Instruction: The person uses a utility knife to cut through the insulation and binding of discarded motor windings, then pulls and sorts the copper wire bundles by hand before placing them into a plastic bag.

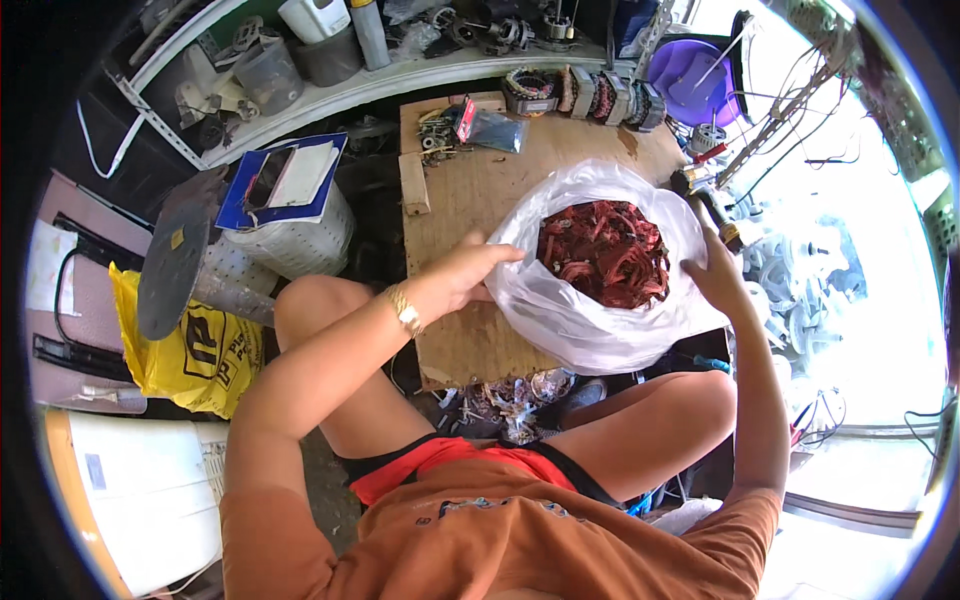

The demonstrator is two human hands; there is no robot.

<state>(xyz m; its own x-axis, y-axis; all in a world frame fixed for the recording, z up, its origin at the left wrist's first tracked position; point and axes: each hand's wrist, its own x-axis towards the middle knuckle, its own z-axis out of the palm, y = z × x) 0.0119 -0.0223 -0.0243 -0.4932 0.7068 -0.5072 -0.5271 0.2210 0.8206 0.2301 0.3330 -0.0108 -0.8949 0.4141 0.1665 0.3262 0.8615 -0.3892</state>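
Observation:
A white plastic bag (555, 325) rests on the wooden board in front of me, its mouth spread wide. Inside lies a tangled heap of reddish-brown scrap, apparently coils of copper winding wire (605, 255). My left hand (475, 268) grips the bag's left rim, thumb on top and fingers underneath, a gold-coloured watch on that wrist. On the opposite side my right hand (712, 268) holds the right rim, its fingers partly hidden by the plastic. The bag's underside is out of sight.
The wooden board (450, 335) bears several motor stators (530, 92) at the back and a small clear packet (497, 132) beside metal parts. A power tool (715, 212) lies at its right edge. A purple basin (690, 78) stands behind. Left are a blue clipboard (240, 205) and yellow bag (165, 345).

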